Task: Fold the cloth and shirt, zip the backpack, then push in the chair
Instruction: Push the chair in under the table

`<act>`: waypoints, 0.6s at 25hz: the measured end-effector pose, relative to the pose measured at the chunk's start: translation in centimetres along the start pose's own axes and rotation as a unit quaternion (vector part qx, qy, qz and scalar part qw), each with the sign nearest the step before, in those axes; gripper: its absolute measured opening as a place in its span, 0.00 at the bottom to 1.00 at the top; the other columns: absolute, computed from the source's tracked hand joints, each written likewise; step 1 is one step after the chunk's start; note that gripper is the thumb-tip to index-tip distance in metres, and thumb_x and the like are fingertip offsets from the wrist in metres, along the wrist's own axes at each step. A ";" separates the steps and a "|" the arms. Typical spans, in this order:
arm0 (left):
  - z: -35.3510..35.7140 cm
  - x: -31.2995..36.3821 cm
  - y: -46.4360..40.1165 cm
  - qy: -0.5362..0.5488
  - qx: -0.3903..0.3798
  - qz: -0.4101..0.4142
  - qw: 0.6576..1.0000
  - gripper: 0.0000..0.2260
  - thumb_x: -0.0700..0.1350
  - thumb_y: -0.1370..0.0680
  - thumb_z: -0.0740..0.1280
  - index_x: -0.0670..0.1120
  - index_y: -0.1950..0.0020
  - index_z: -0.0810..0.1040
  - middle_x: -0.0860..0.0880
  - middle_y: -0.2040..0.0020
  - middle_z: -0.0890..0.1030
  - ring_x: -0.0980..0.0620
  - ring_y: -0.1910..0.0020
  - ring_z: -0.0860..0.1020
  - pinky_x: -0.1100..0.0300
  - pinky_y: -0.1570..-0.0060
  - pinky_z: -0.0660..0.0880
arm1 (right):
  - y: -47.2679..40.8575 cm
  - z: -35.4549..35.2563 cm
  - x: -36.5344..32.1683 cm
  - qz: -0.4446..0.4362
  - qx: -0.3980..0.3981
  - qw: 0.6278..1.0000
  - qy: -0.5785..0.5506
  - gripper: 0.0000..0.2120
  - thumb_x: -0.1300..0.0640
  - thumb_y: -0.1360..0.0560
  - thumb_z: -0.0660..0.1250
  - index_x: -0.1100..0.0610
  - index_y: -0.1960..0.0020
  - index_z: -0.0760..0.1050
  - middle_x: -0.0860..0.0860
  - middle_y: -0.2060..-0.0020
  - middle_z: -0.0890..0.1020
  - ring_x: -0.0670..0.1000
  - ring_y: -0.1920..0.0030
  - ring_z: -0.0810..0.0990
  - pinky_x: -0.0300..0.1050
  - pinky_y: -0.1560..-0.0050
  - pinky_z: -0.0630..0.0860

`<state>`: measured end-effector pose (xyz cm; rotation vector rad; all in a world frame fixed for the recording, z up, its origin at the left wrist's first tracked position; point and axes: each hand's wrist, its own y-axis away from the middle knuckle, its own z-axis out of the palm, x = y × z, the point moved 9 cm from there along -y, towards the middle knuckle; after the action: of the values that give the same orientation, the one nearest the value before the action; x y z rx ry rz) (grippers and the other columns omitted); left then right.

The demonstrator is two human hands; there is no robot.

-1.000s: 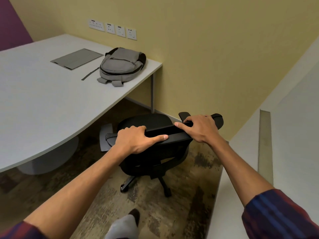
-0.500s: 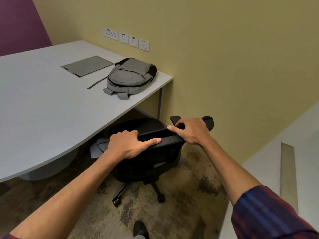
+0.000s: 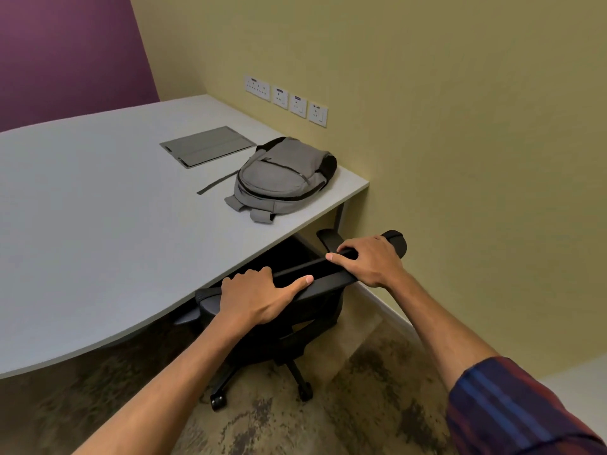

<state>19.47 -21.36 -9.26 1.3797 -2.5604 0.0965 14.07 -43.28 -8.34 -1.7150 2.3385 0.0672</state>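
The tabletop [image 3: 98,231] is the biggest thing here, pale grey with a curved near edge, running back to a yellow wall [image 3: 460,126] and a purple wall [image 3: 65,54]. Under the tabletop's near edge sits a black chair [image 3: 289,310]: its seat is tucked partly beneath the tabletop, while its back top rail, base and 2 visible wheels stand out over the mottled brown floor [image 3: 295,421]. On the tabletop's far right corner lies a grey backpack [image 3: 282,178], flat, with a loose strap trailing toward the middle of the tabletop. Just beyond the backpack, a flat grey panel [image 3: 207,146] sits flush in the tabletop. Above the tabletop's far edge, 4 sockets [image 3: 285,100] line the yellow wall. The left hand [image 3: 259,297] grips the chair's top rail, fingers curled over it, thumb lying along it. The right hand [image 3: 368,261] clamps the same rail further right, near the headrest.
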 end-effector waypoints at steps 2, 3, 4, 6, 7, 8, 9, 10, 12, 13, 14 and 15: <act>-0.2 -0.2 -1.7 0.000 0.000 -0.020 1.000 0.44 0.82 0.38 0.40 0.51 0.52 0.77 0.51 0.62 0.79 0.48 0.59 0.78 0.50 0.50 0.75 | -2.6 0.2 0.2 -0.027 -0.005 1.000 -0.002 0.34 0.22 0.31 0.48 0.44 0.50 0.81 0.44 0.56 0.84 0.49 0.52 0.79 0.50 0.42 0.69; -0.3 -0.2 -2.5 0.000 0.003 -0.030 1.000 0.42 0.82 0.37 0.41 0.51 0.54 0.77 0.51 0.62 0.79 0.49 0.61 0.78 0.51 0.52 0.75 | -3.9 0.3 0.3 -0.042 -0.005 0.999 -0.002 0.34 0.22 0.31 0.48 0.44 0.50 0.81 0.44 0.55 0.84 0.48 0.52 0.79 0.50 0.42 0.70; -0.5 -0.2 -3.2 -0.003 0.009 -0.040 0.999 0.41 0.81 0.36 0.41 0.50 0.56 0.77 0.51 0.64 0.78 0.50 0.63 0.77 0.52 0.54 0.75 | -5.0 0.3 0.5 -0.055 -0.004 0.998 -0.003 0.34 0.23 0.31 0.48 0.44 0.49 0.81 0.44 0.55 0.84 0.48 0.52 0.80 0.50 0.41 0.70; -0.7 0.0 -4.8 -0.008 0.021 -0.065 0.998 0.39 0.80 0.35 0.42 0.50 0.59 0.76 0.51 0.65 0.77 0.51 0.65 0.76 0.54 0.59 0.72 | -7.5 0.6 1.0 -0.080 -0.008 0.997 -0.003 0.35 0.22 0.31 0.47 0.44 0.48 0.81 0.45 0.55 0.84 0.49 0.51 0.80 0.51 0.41 0.70; -0.8 0.1 -5.6 -0.010 0.024 -0.077 0.997 0.38 0.80 0.34 0.43 0.50 0.59 0.76 0.51 0.66 0.77 0.51 0.65 0.75 0.54 0.61 0.70 | -8.7 0.6 1.1 -0.093 -0.007 0.996 -0.003 0.35 0.22 0.31 0.47 0.44 0.48 0.81 0.45 0.55 0.84 0.49 0.51 0.80 0.52 0.41 0.71; -0.8 0.2 -6.4 -0.011 0.025 -0.090 0.996 0.38 0.80 0.34 0.43 0.50 0.59 0.75 0.52 0.66 0.76 0.51 0.65 0.74 0.54 0.61 0.69 | -10.0 0.6 1.3 -0.105 -0.009 0.994 -0.003 0.36 0.22 0.31 0.47 0.44 0.48 0.81 0.46 0.55 0.85 0.50 0.51 0.80 0.52 0.42 0.71; -0.9 0.3 -7.1 -0.011 0.025 -0.101 0.995 0.37 0.79 0.33 0.44 0.50 0.58 0.76 0.52 0.66 0.75 0.51 0.65 0.74 0.55 0.61 0.68 | -11.1 0.6 1.5 -0.116 -0.010 0.993 -0.004 0.36 0.22 0.32 0.47 0.44 0.48 0.82 0.46 0.55 0.85 0.50 0.51 0.80 0.52 0.43 0.72; -0.9 0.4 -8.0 -0.011 0.027 -0.114 0.993 0.37 0.79 0.32 0.44 0.50 0.58 0.76 0.52 0.66 0.75 0.51 0.65 0.74 0.55 0.62 0.68 | -12.3 0.5 1.6 -0.130 -0.011 0.991 -0.004 0.37 0.22 0.32 0.47 0.45 0.47 0.82 0.47 0.54 0.85 0.51 0.50 0.80 0.52 0.44 0.72; -1.2 0.4 -9.5 -0.011 0.030 -0.136 0.990 0.36 0.78 0.31 0.45 0.49 0.57 0.76 0.52 0.66 0.75 0.52 0.65 0.74 0.56 0.63 0.68 | -14.3 0.6 1.6 -0.155 -0.014 0.988 -0.002 0.36 0.23 0.31 0.47 0.45 0.47 0.82 0.47 0.53 0.85 0.51 0.50 0.80 0.51 0.44 0.71; -1.3 0.3 -10.2 -0.014 0.031 -0.145 0.989 0.36 0.77 0.31 0.45 0.49 0.57 0.77 0.52 0.65 0.75 0.52 0.66 0.74 0.56 0.63 0.67 | -15.2 0.7 1.5 -0.169 -0.017 0.985 -0.001 0.35 0.23 0.30 0.47 0.45 0.47 0.82 0.47 0.54 0.85 0.51 0.50 0.80 0.51 0.44 0.71; -1.4 0.2 -10.8 -0.018 0.034 -0.153 0.988 0.36 0.77 0.31 0.45 0.49 0.56 0.77 0.51 0.65 0.75 0.52 0.66 0.73 0.57 0.65 0.67 | -16.0 0.7 1.4 -0.183 -0.019 0.983 -0.002 0.35 0.24 0.30 0.47 0.45 0.49 0.82 0.47 0.56 0.84 0.51 0.51 0.80 0.51 0.45 0.70; -1.4 0.0 -11.4 -0.023 0.037 -0.162 0.986 0.36 0.77 0.30 0.45 0.49 0.56 0.77 0.51 0.65 0.76 0.52 0.66 0.73 0.57 0.65 0.66 | -16.9 0.8 1.3 -0.195 -0.021 0.981 -0.003 0.35 0.24 0.30 0.47 0.45 0.50 0.82 0.47 0.57 0.84 0.51 0.52 0.80 0.51 0.46 0.69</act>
<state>29.14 -27.46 -8.42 1.8255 -2.3508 0.1044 29.80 -49.58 -7.65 -2.1541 1.9658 0.0521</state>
